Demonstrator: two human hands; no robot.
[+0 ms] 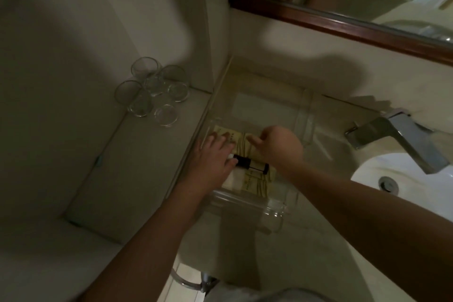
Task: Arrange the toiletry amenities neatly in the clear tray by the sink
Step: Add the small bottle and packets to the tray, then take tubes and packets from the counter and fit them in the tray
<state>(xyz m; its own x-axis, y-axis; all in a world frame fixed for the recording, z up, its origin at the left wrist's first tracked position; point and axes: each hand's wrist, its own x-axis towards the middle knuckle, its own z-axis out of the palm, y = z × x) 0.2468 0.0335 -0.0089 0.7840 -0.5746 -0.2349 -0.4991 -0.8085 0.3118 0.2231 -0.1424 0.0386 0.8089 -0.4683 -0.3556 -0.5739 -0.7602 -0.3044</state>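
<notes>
A clear plastic tray (247, 203) sits on the counter left of the sink. Inside lie cream-yellow amenity packets (255, 182) and a small bottle (256, 166) with a dark cap, lying on its side across them. My left hand (213, 154) rests flat in the tray, fingers spread over a packet and touching the bottle's left end. My right hand (277, 147) hovers over the packets with fingers curled; what it holds, if anything, is hidden. The far half of the tray looks bare.
Several upturned drinking glasses (152, 92) stand on a lower ledge to the left. A chrome faucet (397, 137) and white basin (402, 184) lie to the right. A wood-framed mirror (343, 19) hangs behind. A wall corner borders the tray's left side.
</notes>
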